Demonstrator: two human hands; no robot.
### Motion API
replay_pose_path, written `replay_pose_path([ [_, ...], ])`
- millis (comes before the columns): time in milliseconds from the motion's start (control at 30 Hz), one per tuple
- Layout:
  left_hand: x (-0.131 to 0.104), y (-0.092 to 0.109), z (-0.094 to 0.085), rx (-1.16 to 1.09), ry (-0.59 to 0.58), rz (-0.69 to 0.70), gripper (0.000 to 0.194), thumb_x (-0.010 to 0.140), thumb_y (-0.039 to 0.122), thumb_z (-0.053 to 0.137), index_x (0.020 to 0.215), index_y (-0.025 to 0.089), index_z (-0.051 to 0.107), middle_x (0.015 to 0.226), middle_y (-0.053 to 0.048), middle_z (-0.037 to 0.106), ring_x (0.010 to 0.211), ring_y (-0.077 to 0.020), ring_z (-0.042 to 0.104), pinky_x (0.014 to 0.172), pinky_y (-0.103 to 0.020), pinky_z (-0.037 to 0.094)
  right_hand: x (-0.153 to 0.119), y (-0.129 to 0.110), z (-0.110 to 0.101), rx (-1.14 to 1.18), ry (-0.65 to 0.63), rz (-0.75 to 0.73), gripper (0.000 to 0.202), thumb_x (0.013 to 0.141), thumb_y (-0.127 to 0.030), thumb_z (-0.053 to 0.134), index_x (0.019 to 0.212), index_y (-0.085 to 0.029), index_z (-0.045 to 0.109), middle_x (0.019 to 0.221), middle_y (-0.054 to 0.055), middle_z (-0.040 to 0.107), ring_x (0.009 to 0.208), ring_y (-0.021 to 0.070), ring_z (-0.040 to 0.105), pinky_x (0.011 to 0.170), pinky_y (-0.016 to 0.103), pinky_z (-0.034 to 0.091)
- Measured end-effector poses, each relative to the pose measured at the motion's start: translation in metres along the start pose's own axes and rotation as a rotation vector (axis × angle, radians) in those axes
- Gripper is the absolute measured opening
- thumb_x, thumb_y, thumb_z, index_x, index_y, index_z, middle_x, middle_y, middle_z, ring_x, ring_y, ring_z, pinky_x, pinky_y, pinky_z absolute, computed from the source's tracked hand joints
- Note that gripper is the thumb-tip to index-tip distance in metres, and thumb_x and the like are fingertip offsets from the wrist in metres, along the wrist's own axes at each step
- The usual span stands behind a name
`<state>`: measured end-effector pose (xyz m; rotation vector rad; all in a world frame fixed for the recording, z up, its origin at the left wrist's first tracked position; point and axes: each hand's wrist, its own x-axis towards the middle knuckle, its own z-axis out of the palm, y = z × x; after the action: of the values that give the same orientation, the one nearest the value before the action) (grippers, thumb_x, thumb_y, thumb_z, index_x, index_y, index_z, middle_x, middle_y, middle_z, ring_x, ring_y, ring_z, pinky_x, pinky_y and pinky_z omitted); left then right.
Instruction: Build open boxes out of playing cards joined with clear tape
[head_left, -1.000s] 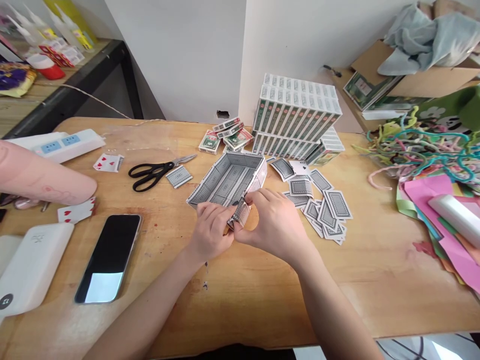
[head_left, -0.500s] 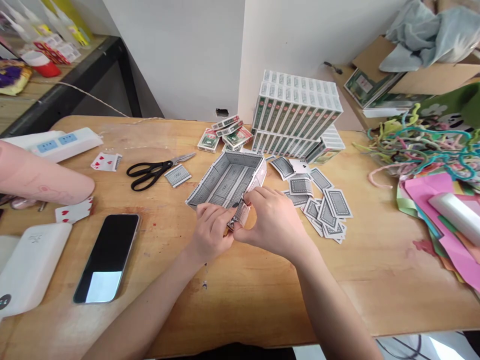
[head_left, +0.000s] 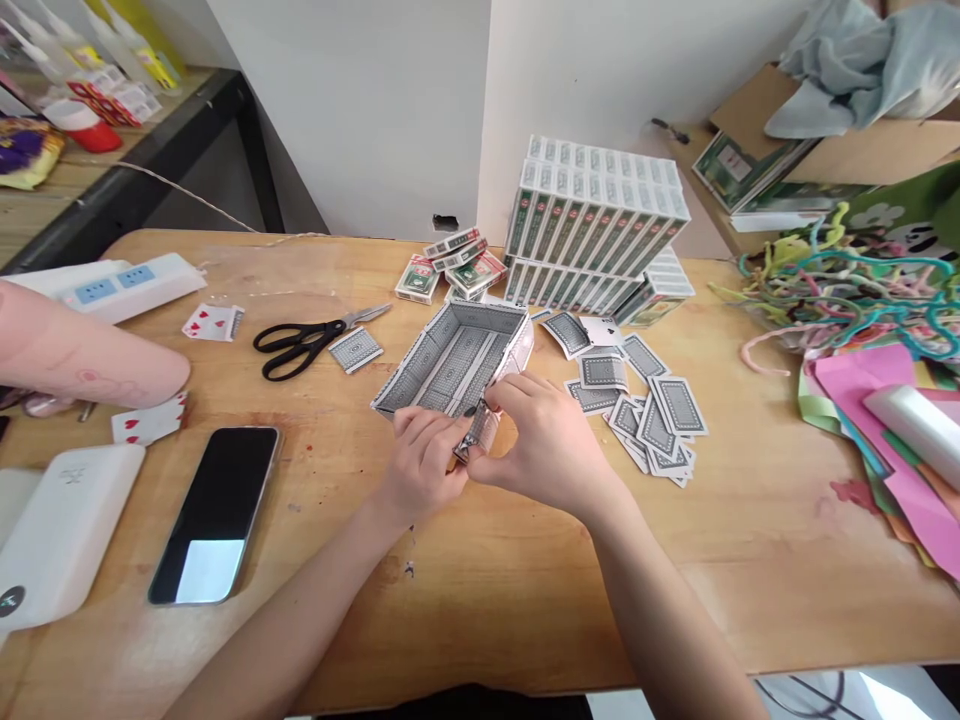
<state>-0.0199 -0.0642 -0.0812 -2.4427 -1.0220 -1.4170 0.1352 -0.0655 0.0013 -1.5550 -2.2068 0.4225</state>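
Note:
An open-topped box made of playing cards (head_left: 450, 360), grey patterned backs showing, rests on the table with its near right corner between my hands. My left hand (head_left: 427, 455) is closed on the near wall of the box, fingers over the edge. At the same corner, my right hand (head_left: 547, 435) pinches the card wall between thumb and fingers. The fingertips partly hide the corner. Loose playing cards (head_left: 656, 425) lie face down to the right. Scissors (head_left: 300, 345) with black handles and a single card (head_left: 356, 350) lie left of the box.
Behind the box stand a stack of card decks (head_left: 592, 220) and several loose card packs (head_left: 465, 268). A phone (head_left: 214, 515), a white power bank (head_left: 71, 535) and a power strip (head_left: 131, 285) lie left. Pipe cleaners (head_left: 862, 285) and coloured paper (head_left: 892, 450) sit right.
Both hands keep their hold on the box corner with barely any movement. The view has shifted very slightly.

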Motion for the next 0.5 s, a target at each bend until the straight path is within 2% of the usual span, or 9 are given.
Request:
replay_pose_path([
  [500, -0.0021, 0.0002, -0.0007, -0.03, 0.016, -0.086, 0.041, 0.07, 0.009, 0.06, 0.107, 0.02, 0.049, 0.078, -0.003, 0.063, 0.071, -0.019, 0.06, 0.066, -0.034, 0.043, -0.0028, -0.0051, 0.0014, 0.105, 0.006, 0.055, 0.014, 0.065, -0.021, 0.058, 0.074, -0.021, 0.048, 0.081, 0.004, 0.059, 0.08, 0.021, 0.054, 0.071, 0.032, 0.043],
])
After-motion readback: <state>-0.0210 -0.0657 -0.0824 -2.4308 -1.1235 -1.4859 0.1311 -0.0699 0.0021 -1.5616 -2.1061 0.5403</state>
